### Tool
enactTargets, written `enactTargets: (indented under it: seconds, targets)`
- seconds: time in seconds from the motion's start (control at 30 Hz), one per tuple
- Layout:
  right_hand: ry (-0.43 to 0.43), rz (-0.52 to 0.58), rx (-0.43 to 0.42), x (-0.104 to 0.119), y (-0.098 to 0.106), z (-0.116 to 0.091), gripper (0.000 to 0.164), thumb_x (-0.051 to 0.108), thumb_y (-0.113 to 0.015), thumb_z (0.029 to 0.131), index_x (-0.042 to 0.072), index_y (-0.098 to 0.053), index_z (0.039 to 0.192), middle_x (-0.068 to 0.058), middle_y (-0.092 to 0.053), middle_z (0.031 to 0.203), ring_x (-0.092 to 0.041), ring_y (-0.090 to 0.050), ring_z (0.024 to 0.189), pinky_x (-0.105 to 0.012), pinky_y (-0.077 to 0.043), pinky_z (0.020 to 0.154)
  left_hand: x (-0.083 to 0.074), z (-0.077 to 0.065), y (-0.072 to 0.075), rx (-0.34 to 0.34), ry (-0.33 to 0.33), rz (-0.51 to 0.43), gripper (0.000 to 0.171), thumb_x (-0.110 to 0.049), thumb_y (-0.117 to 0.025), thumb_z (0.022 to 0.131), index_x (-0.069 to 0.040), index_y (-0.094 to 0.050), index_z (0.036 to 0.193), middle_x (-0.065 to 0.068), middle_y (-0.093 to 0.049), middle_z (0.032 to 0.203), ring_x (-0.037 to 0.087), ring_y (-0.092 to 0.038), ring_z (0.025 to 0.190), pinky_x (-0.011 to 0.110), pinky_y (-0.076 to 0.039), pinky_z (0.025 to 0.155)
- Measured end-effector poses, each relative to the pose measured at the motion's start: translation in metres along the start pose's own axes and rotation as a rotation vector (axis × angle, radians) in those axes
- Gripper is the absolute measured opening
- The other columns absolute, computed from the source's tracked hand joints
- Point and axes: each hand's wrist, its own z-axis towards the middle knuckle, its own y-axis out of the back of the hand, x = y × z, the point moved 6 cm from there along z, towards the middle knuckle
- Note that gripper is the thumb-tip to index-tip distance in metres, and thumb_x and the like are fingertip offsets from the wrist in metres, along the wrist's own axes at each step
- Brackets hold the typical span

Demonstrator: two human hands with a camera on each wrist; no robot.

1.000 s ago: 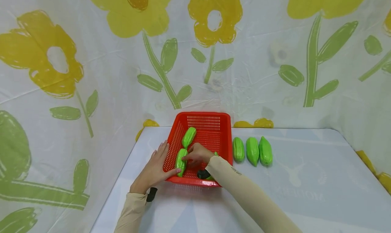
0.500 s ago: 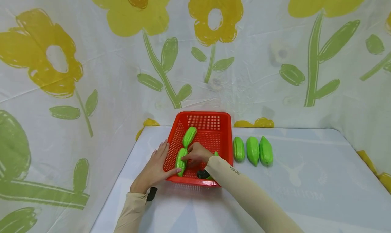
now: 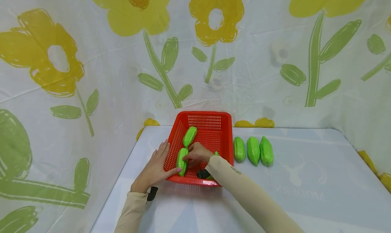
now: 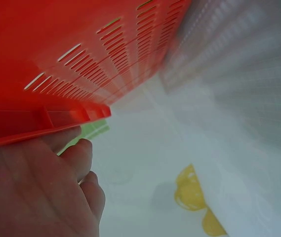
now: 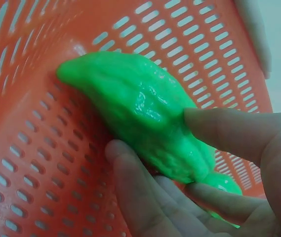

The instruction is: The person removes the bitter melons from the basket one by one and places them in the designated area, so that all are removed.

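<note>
Inside the red plastic basket [image 3: 195,181], my right hand [image 3: 200,153] holds a bright green, ribbed bitter melon [image 5: 140,103] by the left wall. In the right wrist view, the thumb [image 5: 229,129] presses one side of it and the fingers lie along the other, while its pointed tip faces the basket corner. My left hand [image 3: 155,167] rests on the basket's left side, fingers extended along the rim and thumb over the front left corner. A second bitter melon [image 3: 190,136] lies just behind the held one. Another in the basket is mostly hidden under my right wrist.
To the right of the basket, three more bitter melons stand in a row on the pale table: a left one [image 3: 239,149], a middle one [image 3: 253,151] and a right one [image 3: 266,151]. A flower-printed curtain [image 3: 256,73] hangs behind the table and along its left side.
</note>
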Motion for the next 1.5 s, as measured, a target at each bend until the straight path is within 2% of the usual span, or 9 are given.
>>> enactTargets:
  seconds: [0.2,0.33,0.47,0.73,1.07,1.5]
  targets:
    - [-0.017,0.062,0.024,-0.002,0.001,0.003,0.032,0.011,-0.08,0.089,-0.006,-0.071,0.114,-0.015,-0.076,0.1,-0.028,-0.079,0.079,-0.037,-0.066,0.072,0.001,0.0,-0.001,0.001,-0.005,0.008,0.118,-0.074,-0.064,0.085,-0.006,-0.011,0.167,0.011,-0.011,0.176,0.036,-0.011,0.163,0.06,-0.015,0.131]
    - [-0.02,0.111,0.027,-0.004,0.002,0.006,0.04,0.01,-0.081,0.088,-0.008,-0.067,0.121,-0.018,-0.075,0.102,-0.028,-0.079,0.078,-0.038,-0.066,0.071,0.0,0.001,-0.001,-0.002,-0.018,0.01,0.117,-0.073,-0.064,0.086,-0.005,-0.012,0.166,0.012,-0.011,0.176,0.037,-0.012,0.163,0.061,-0.015,0.131]
    - [-0.026,0.146,0.035,-0.006,0.004,0.008,0.043,0.011,-0.08,0.089,-0.008,-0.065,0.125,-0.019,-0.076,0.102,-0.029,-0.079,0.077,-0.038,-0.066,0.07,0.0,0.001,-0.002,0.005,-0.014,0.008,0.118,-0.073,-0.064,0.086,-0.006,-0.011,0.167,0.011,-0.01,0.176,0.035,-0.01,0.164,0.06,-0.014,0.131]
    - [-0.02,0.144,0.039,0.001,0.009,0.001,0.043,0.015,-0.078,0.093,-0.004,-0.065,0.129,-0.017,-0.074,0.113,-0.03,-0.079,0.09,-0.041,-0.066,0.077,-0.001,0.001,-0.003,0.007,-0.013,0.007,0.118,-0.073,-0.064,0.086,-0.005,-0.012,0.166,0.012,-0.011,0.176,0.036,-0.011,0.163,0.061,-0.015,0.131]
    - [-0.019,0.176,0.038,0.003,0.018,0.0,0.054,0.013,-0.078,0.092,-0.006,-0.057,0.138,-0.02,-0.074,0.11,-0.031,-0.08,0.083,-0.044,-0.066,0.08,0.0,0.001,-0.002,-0.001,-0.007,-0.001,0.12,-0.076,-0.064,0.084,-0.007,-0.011,0.167,0.009,-0.009,0.177,0.034,-0.01,0.164,0.059,-0.014,0.132]
    - [0.002,0.172,0.037,0.007,0.036,-0.012,0.059,0.019,-0.077,0.093,-0.003,-0.055,0.144,-0.019,-0.074,0.121,-0.038,-0.078,0.099,-0.053,-0.059,0.097,0.001,0.001,-0.002,0.004,0.013,0.007,0.121,-0.076,-0.065,0.083,-0.009,-0.01,0.167,0.008,-0.009,0.177,0.033,-0.008,0.164,0.06,-0.014,0.132]
